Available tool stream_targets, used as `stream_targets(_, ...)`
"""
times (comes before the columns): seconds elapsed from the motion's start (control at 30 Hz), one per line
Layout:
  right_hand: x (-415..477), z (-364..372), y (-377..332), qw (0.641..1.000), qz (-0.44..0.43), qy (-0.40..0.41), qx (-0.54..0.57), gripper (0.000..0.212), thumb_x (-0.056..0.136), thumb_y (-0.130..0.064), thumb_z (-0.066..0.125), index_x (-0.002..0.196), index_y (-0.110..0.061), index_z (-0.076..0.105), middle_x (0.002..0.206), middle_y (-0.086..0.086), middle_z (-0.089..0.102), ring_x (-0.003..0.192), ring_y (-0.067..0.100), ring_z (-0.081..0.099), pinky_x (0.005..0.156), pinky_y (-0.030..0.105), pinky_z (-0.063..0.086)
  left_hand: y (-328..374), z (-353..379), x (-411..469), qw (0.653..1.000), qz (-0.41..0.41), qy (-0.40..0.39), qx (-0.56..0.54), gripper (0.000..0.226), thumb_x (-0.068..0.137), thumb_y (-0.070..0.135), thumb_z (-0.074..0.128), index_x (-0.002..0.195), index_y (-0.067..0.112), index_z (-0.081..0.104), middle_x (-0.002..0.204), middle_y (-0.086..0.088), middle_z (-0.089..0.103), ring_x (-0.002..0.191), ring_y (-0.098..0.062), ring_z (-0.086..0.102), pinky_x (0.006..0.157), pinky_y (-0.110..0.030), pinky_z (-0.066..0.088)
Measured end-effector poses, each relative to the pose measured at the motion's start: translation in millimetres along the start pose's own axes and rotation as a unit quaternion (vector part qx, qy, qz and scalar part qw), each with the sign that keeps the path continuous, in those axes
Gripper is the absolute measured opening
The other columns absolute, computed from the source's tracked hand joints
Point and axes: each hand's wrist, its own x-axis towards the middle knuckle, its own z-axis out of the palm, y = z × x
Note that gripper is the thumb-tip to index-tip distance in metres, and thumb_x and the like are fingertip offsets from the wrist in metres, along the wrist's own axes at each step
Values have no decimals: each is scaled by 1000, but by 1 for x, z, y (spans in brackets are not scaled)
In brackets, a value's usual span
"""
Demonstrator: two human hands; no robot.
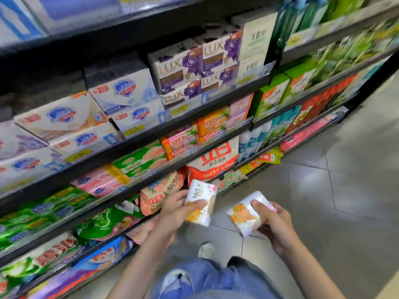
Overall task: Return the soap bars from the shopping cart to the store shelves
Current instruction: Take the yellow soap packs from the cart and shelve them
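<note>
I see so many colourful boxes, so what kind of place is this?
Most likely a shop aisle: long dark shelves packed with boxed Lux soap, yellow price tags on the shelf edges, and a tiled floor.

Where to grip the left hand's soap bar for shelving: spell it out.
Pinch the soap bar across its broad flat faces at the lower half, from its left side, as the left hand does. It is a flat block; its upper end is left free for the shelf.
</note>
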Motion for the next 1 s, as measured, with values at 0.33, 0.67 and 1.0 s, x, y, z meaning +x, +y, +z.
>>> stream_targets(0.33,56,43,-125,978,-53,-193,-64,44,57,-16,80,95,-6,61,73,9,69,61,22,63,57,32,48,94,20,5,987,146,51,44,33,71,2,77,100,14,67,88,0,75,77,-10,70,60,-19,51)
stream_targets(0.67,36,73,-259,902,-153,-380,-136,46,48,-27,83,89,-15,68,81,13,69,64,24,65,50,30,50,215,37,-48,946,292,98,105,66,39,36,79,99,18,61,81,1,74,71,-7,68,60,-16,50)
stream_targets(1.0,-6,98,-365,783,-391,-456,-162,51,44,-50,85,86,-26,69,74,2,70,65,16,66,52,22,48,342,40,-117,820,457,120,322,43,57,22,84,96,29,67,91,6,74,81,-3,68,70,-16,52)
